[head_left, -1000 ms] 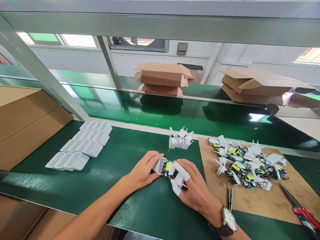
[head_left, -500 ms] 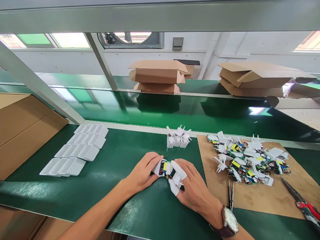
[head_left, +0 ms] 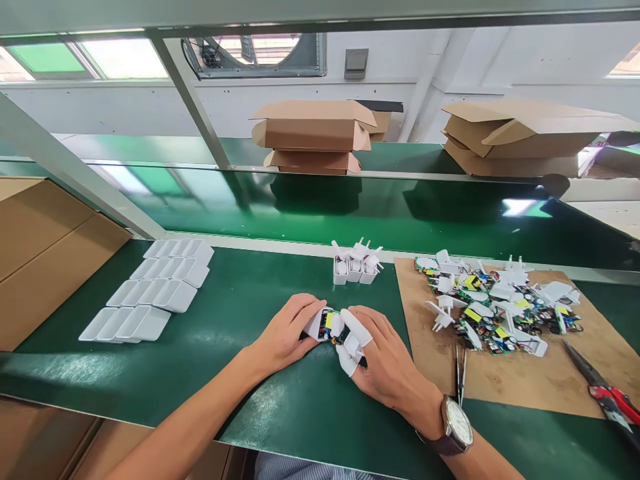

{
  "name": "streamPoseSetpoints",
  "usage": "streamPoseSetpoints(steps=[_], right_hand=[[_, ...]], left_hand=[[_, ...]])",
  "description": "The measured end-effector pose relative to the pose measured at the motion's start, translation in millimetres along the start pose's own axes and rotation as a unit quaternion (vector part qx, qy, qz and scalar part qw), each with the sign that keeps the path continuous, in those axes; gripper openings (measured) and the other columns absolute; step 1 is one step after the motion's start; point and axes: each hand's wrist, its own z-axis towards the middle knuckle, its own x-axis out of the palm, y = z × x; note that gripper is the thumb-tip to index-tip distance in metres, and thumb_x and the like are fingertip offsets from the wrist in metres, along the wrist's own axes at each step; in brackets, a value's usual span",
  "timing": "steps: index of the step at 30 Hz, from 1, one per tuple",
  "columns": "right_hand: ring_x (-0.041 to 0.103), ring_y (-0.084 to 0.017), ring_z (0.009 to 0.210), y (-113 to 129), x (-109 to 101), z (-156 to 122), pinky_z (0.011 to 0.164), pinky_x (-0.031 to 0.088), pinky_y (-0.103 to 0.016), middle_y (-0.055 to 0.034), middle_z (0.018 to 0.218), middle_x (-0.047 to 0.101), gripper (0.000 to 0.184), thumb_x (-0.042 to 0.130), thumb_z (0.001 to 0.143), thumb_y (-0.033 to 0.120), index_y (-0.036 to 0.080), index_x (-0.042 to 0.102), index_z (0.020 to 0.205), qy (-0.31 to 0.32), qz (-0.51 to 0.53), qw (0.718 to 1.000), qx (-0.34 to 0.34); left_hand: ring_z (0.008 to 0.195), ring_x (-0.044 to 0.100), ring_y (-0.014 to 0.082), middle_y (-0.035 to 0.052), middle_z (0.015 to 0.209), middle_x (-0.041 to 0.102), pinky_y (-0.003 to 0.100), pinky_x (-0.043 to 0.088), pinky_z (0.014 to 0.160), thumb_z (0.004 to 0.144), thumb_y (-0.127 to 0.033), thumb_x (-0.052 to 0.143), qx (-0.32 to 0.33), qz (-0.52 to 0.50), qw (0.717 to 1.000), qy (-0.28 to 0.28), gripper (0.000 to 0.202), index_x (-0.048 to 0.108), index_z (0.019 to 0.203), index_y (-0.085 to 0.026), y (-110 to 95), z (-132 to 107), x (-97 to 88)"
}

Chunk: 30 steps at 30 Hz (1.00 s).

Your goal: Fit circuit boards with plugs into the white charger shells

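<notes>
My left hand [head_left: 287, 333] is closed around a small white plastic housing [head_left: 315, 325] just above the green work surface. Finger cots cover the thumb and a finger of my right hand [head_left: 390, 360], which grips a circuit board [head_left: 329, 324] with a yellow component and white plastic at its near end. The board's left end meets the mouth of the housing; how far it sits inside is hidden by my fingers. Beyond my hands stand white housings [head_left: 354, 271] with plug pieces [head_left: 361, 251] sticking out of their tops.
Rows of white housings [head_left: 150, 293] lie at left, beside a large cardboard box [head_left: 55, 253]. At right a brown board [head_left: 505, 380] carries piled circuit boards [head_left: 495, 307], tweezers [head_left: 461, 373] and red-handled scissors [head_left: 600, 387]. Flat cardboard boxes [head_left: 313, 133] rest on the back shelf.
The camera view has tilted down slightly, so the scene sits higher in the picture. Both hands keep the same hold, with the board and housing nearly unchanged.
</notes>
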Motion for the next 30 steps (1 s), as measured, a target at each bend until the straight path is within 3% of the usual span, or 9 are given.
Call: streamPoseSetpoints(steps=[10, 18, 30], right_hand=[[0.064, -0.034, 0.118, 2.7, -0.4, 1.4, 0.091, 0.062, -0.053, -0.0191, 0.124, 0.067, 0.06, 0.053, 0.089, 0.007, 0.014, 0.041, 0.147, 0.006, -0.017, 1.0, -0.016], [0.064, -0.034, 0.119, 2.2, -1.3, 0.9, 0.092, 0.062, -0.054, -0.0189, 0.123, 0.067, 0.063, 0.054, 0.092, 0.01, 0.014, 0.035, 0.152, 0.0, -0.014, 1.0, -0.003], [0.062, -0.033, 0.121, 1.4, 0.3, -1.4, 0.094, 0.061, -0.053, -0.0187, 0.126, 0.067, 0.06, 0.054, 0.088, 0.006, 0.014, 0.044, 0.147, 0.003, -0.002, 1.0, -0.009]], left_hand=[[0.115, 0.063, 0.0286, 0.0147, 0.124, 0.06, 0.047, 0.058, 0.097, 0.096, -0.024, 0.064, 0.005, 0.003, 1.0, -0.003, 0.064, 0.034, 0.153, -0.024, -3.0, 2.1, 0.3], [0.113, 0.062, 0.0271, 0.0143, 0.123, 0.058, 0.044, 0.059, 0.095, 0.095, -0.021, 0.065, 0.004, 0.002, 1.0, -0.019, 0.064, 0.036, 0.153, -0.023, -1.9, 2.7, -1.8], [0.112, 0.063, 0.0277, 0.0152, 0.123, 0.06, 0.045, 0.06, 0.094, 0.096, -0.021, 0.064, 0.013, 0.007, 1.0, -0.023, 0.062, 0.038, 0.152, -0.022, -0.3, 2.3, 0.1]])
